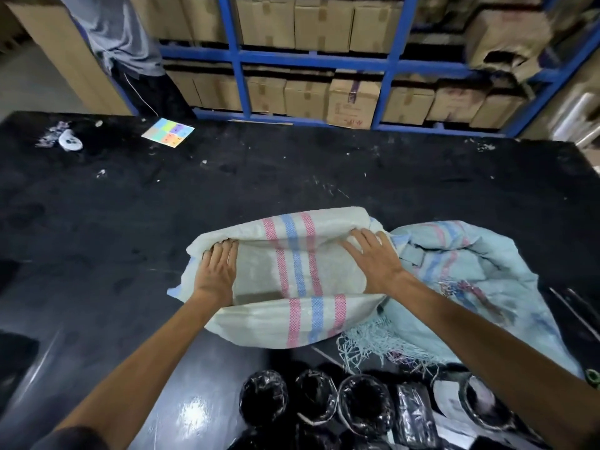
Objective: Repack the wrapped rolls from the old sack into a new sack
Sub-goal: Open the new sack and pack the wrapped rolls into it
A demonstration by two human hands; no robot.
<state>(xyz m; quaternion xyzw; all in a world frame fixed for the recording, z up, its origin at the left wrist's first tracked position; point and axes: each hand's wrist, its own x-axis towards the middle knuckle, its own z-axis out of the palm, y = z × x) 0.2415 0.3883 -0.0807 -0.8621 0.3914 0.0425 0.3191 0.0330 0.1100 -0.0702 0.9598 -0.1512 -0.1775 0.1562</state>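
A clean white woven sack (pixel 292 316) with pink and blue stripes lies on the black table (pixel 292 177), its mouth spread toward me. My left hand (pixel 217 271) is inside the mouth on the left, fingers curled over the far edge. My right hand (pixel 376 258) lies on the right side of the mouth, fingers spread on the fabric. A worn pale blue sack (pixel 470 277) with frayed threads lies crumpled to the right. Several black plastic-wrapped rolls (pixel 363 404) stand at the near table edge.
A coloured card (pixel 168 132) and a small white object (pixel 69 140) lie at the table's far left. A person in a grey shirt (pixel 120 30) stands beyond the table. Blue racks (pixel 396 63) hold cardboard boxes behind.
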